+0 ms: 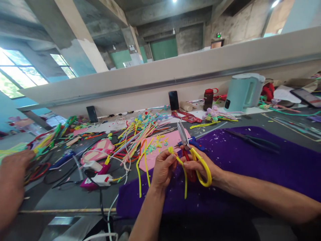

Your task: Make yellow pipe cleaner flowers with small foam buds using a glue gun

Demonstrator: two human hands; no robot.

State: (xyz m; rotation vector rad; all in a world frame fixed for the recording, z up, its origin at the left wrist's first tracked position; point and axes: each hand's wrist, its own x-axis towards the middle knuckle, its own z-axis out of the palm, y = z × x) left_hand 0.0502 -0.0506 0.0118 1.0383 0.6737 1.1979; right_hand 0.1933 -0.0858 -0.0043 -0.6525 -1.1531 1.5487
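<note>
Over the purple cloth (233, 157), my left hand (164, 167) pinches the top of a yellow fuzzy stem (185, 184). That stem passes between both hands, and its tail hangs down. My right hand (200, 164) has its thumb and fingers on the stem too. Scissors with yellow handles (204, 172) rest in my right hand, blades pointing up and apart. A red-handled tool (190, 170) is partly hidden behind the right fingers. Just behind the hands lies a blue tool (197, 144), partly covered.
Colourful stems (145, 127) and a pink sheet (147, 157) lie behind my left hand. Pliers (253, 139) lie right on the cloth. A kettle (242, 92), red-capped bottle (208, 98) and phone (173, 100) stand behind. Another person's hand (15, 174) is far left, near power cords.
</note>
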